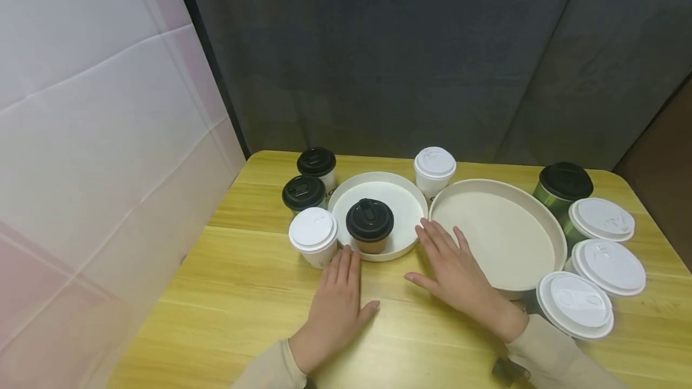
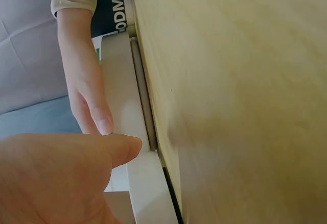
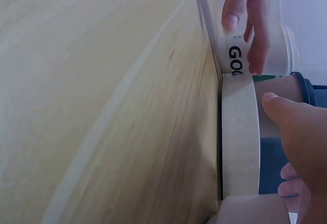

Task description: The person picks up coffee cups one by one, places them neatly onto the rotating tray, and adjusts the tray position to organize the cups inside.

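Note:
A brown paper cup with a black lid (image 1: 370, 227) stands upright inside the smaller round tray (image 1: 397, 251). My left hand (image 1: 336, 305) has its fingers straight, with the fingertips at the tray's front-left rim, beside a white-lidded cup (image 1: 313, 236). Fingers extended and thumb apart, my right hand (image 1: 454, 269) reaches where the smaller tray meets the larger beige round tray (image 1: 500, 236). Neither hand grips anything. From the right wrist view, the brown cup (image 3: 281, 96) rises above the tray's side wall (image 3: 240, 137); whether the fingertips press on the rims cannot be told.
Two black-lidded cups (image 1: 316, 162) stand left of the smaller tray, and a white-lidded cup (image 1: 434, 170) stands behind the trays. Along the larger tray's right side are a green cup with a black lid (image 1: 563, 188) and several white-lidded cups (image 1: 608, 266). A dark curtain (image 1: 378, 59) hangs behind the table.

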`<state>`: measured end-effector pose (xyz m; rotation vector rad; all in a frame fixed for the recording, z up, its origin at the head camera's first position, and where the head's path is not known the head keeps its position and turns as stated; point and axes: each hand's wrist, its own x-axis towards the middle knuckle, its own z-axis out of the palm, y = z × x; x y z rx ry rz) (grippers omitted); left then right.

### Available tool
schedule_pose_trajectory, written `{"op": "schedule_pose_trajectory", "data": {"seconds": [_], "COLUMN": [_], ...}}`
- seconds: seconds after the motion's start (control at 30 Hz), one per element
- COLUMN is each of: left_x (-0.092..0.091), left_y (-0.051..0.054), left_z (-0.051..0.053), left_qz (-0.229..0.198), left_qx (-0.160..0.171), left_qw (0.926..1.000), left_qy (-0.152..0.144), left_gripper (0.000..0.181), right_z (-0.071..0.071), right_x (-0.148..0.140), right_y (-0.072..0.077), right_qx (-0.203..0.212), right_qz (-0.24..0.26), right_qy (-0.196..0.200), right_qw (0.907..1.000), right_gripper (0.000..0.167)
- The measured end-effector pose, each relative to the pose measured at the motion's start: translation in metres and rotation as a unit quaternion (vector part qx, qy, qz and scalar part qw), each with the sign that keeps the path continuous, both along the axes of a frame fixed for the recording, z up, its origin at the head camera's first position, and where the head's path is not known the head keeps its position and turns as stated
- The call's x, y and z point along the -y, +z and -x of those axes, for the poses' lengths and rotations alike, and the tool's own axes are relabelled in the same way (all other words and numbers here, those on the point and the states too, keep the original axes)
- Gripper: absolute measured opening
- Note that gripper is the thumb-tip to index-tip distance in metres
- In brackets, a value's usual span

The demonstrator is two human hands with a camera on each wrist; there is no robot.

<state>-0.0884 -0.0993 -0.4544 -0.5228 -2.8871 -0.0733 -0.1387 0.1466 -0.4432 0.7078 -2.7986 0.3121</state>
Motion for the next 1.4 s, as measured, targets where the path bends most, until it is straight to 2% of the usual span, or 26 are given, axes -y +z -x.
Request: {"op": "schedule_pose_trajectory", "data": {"seconds": [0.2, 0.3, 0.47, 0.63, 0.8, 0.97, 1.13, 1.4], "left_x": [0.000, -0.001, -0.007, -0.017, -0.032, -0.044, -0.051, -0.055], "left_y": [0.000, 0.003, 0.011, 0.017, 0.017, 0.012, 0.009, 0.009], "left_z": [0.001, -0.002, -0.010, -0.013, -0.010, -0.003, 0.002, 0.005], "left_qz": [-0.004, -0.002, 0.006, 0.012, 0.014, 0.011, 0.023, 0.045], "left_qx": [0.003, 0.013, 0.022, 0.034, 0.027, 0.011, 0.008, 0.012], "left_qw": [1.0000, 0.9999, 0.9992, 0.9966, 0.9926, 0.9896, 0.9887, 0.9906], "left_qy": [0.004, -0.004, -0.034, -0.074, -0.118, -0.143, -0.148, -0.129], "left_gripper": [0.096, 0.097, 0.095, 0.091, 0.091, 0.090, 0.092, 0.092], "right_z": [0.000, 0.000, 0.000, 0.000, 0.000, 0.000, 0.000, 0.001], "right_x": [0.001, 0.002, 0.002, 0.002, 0.002, 0.002, 0.001, 0.000], "right_y": [0.000, 0.001, 0.001, 0.002, 0.002, 0.002, 0.001, -0.001], "right_qx": [-0.001, -0.002, -0.006, -0.016, -0.029, -0.035, -0.036, -0.042], "right_qz": [0.001, 0.000, 0.000, -0.004, -0.003, -0.002, -0.004, -0.006], "right_qy": [0.003, 0.004, 0.003, 0.001, -0.001, -0.001, 0.000, 0.003], "right_qw": [1.0000, 1.0000, 1.0000, 0.9999, 0.9996, 0.9994, 0.9994, 0.9991], "right_gripper": [0.092, 0.092, 0.091, 0.078, 0.064, 0.059, 0.059, 0.060]}}
